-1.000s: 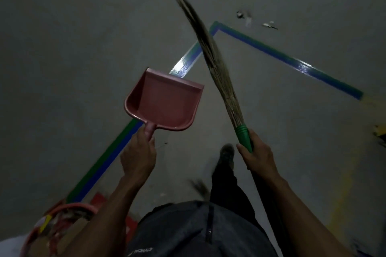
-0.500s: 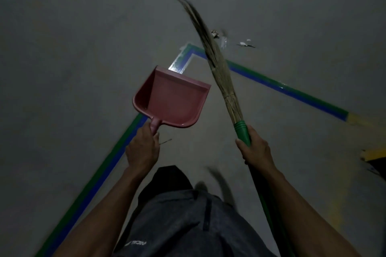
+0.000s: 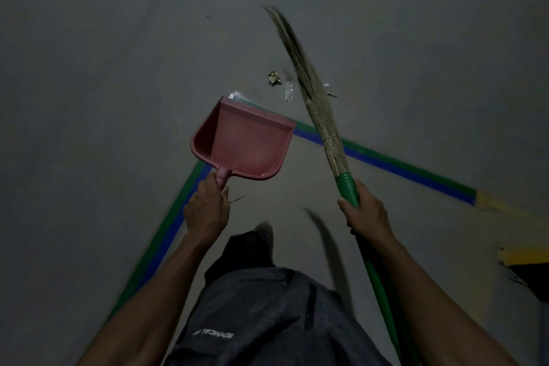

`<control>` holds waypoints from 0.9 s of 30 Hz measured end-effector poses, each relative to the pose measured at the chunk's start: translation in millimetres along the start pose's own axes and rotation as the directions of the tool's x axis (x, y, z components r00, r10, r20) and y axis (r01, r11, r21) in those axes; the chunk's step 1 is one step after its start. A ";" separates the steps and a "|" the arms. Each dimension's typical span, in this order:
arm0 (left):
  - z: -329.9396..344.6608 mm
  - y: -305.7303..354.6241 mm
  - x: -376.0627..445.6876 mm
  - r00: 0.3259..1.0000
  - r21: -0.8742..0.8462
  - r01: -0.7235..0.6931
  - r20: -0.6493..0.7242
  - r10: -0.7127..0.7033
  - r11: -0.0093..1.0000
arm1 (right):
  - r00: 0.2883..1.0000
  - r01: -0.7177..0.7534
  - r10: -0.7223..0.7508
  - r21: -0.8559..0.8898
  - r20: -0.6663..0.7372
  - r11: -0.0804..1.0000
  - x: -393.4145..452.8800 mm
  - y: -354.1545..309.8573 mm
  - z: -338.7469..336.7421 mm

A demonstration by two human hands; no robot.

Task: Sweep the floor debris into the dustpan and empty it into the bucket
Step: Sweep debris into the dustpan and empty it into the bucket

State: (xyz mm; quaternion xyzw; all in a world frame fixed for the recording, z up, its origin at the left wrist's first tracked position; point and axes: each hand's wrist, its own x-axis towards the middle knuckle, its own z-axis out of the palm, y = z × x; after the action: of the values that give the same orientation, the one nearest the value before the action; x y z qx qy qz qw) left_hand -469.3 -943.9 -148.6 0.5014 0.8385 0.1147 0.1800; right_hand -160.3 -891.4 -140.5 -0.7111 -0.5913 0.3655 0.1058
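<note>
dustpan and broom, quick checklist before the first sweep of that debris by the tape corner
1. Left hand holds the dustpan by its handle: ok.
2. Right hand grips the broom at its green collar: ok.
3. Debris in sight on the floor, beyond the tape corner: ok.
4. Dustpan lip down on the floor next to the debris: not ok, it is held up in the air.
5. Dustpan empty before sweeping: ok, nothing shows inside.
6. Bucket within reach for emptying: cannot tell, it is not in view.
</note>
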 end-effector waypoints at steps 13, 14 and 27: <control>2.1 127.7 213.5 1.000 0.093 0.004 0.027 -0.007 0.996 | 0.999 -0.038 0.037 0.038 0.036 0.999 223.1 -49.6 -72.5; 7.1 138.9 228.1 0.999 0.102 0.020 0.028 -0.023 0.995 | 0.998 -0.035 0.032 0.059 0.045 0.998 244.4 -50.2 -78.5; 32.0 268.6 368.9 0.964 0.105 0.244 0.084 -0.253 0.964 | 0.973 0.046 -0.022 -0.099 0.230 0.994 465.2 -79.4 -152.0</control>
State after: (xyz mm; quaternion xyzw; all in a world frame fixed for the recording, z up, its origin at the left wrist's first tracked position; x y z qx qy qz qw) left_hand -400.8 -491.6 -146.4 0.4052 0.8894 0.0274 0.2098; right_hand -107.3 -399.3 -170.0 -0.6586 -0.6296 0.4120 0.0064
